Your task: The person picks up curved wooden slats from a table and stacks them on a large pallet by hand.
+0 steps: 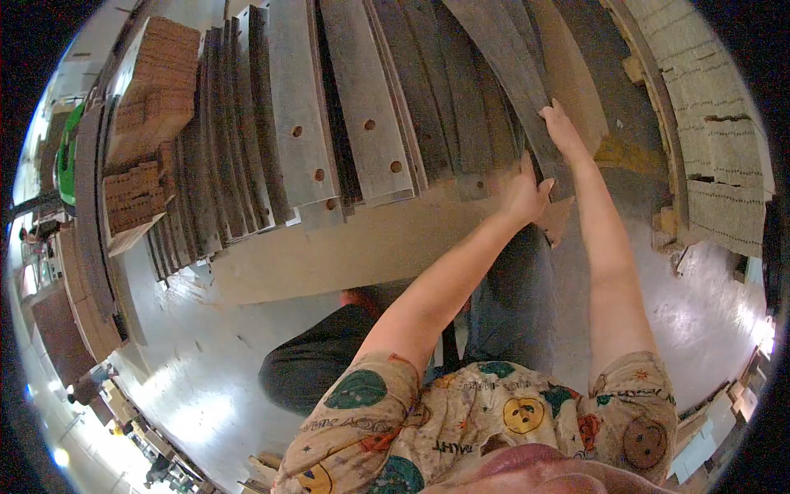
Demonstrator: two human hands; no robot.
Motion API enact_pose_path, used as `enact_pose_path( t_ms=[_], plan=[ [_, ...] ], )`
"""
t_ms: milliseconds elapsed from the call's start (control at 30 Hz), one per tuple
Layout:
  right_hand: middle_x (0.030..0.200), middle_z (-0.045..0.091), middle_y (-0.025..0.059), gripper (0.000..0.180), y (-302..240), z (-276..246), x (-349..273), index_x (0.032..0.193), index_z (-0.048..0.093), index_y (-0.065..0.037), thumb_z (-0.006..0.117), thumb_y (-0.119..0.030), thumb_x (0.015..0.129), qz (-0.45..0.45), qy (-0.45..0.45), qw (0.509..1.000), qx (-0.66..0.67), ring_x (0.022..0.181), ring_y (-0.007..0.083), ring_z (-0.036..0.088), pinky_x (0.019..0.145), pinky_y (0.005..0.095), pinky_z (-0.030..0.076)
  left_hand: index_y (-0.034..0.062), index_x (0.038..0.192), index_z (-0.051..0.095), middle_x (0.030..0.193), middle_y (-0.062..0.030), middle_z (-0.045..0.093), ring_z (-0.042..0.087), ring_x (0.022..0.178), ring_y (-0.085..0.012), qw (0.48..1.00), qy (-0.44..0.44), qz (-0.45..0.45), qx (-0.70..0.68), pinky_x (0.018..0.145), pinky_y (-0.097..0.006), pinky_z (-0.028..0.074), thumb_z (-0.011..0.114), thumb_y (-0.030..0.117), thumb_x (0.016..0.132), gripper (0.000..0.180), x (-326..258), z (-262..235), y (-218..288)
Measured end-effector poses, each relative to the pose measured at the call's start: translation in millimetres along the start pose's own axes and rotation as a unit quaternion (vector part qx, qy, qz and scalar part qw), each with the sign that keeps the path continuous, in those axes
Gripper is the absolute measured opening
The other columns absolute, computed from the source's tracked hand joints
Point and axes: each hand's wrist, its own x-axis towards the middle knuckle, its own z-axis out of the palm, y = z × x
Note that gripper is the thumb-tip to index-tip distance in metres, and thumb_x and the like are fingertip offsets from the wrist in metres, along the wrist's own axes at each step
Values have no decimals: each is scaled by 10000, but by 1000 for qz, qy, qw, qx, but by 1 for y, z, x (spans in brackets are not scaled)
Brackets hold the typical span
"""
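Workshop floor [206, 387], pale and glossy, runs under a low platform [329, 247] loaded with long grey boards [362, 107] laid side by side, several with round holes near their ends. Both bare arms reach forward to one dark board [506, 58] at the right of the row, lying slanted over its neighbours. The right hand [562, 125] rests flat on its face, fingers stretched and spread, wrapped round nothing. The left hand [524, 195] is at the board's near end, thumb up and fingers curled under the edge, gripping it. Stacks of brown blocks [152, 74] stand at the far left, and pale perforated sheets [716, 123] are piled along the right. Near the left rim lies something green [67, 152].
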Motion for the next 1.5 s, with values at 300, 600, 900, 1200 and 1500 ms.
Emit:
enact_pose_path(
  t_ms=[300, 600, 900, 1200, 1500],
  plan=[
    [1271, 407, 281, 770, -14, -5, -3, 1363, 209, 14, 337, -540, 843, 35, 36, 981, -188, 1175, 417, 407, 987, 427, 325, -56, 1305, 305, 1177, -268, 487, 516, 1020, -404, 997, 61, -48, -15, 892, -417, 404, 561, 378, 818, 701, -10, -60, -13],
    [1222, 483, 230, 1091, 1, -31, 7, 1291, 332, 51, 718, -636, 536, 3, -23, 996, -84, 1118, 326, 493, 925, 370, 397, -14, 1335, 285, 1283, -241, 409, 427, 1170, -332, 916, -33, -102, -387, 947, -401, 363, 514, 451, 845, 713, 59, -26, -5],
    [1378, 289, 215, 1068, -37, -47, -34, 1358, 214, 50, 643, -611, 637, 62, -176, 982, -42, 1254, 296, 325, 986, 387, 309, -15, 1269, 378, 1278, -290, 374, 321, 1209, -434, 990, -27, -23, -136, 985, -443, 295, 478, 488, 846, 665, 45, -31, 15],
    [1166, 517, 162, 697, -22, -20, -72, 1233, 396, 55, 608, -425, 774, -65, -130, 968, 202, 1040, 236, 510, 866, 331, 411, -71, 1313, 277, 1288, -218, 402, 428, 1167, -294, 930, -14, -137, -341, 944, -350, 348, 421, 607, 816, 853, 5, -63, 46],
    [1254, 445, 248, 811, -23, -27, -111, 1275, 356, 79, 677, -416, 719, -25, 27, 988, 153, 1158, 278, 453, 953, 331, 361, 27, 1341, 306, 1309, -82, 408, 406, 1170, -213, 844, -78, -123, -517, 975, -324, 319, 287, 643, 857, 784, -29, -49, 62]
  ],
)
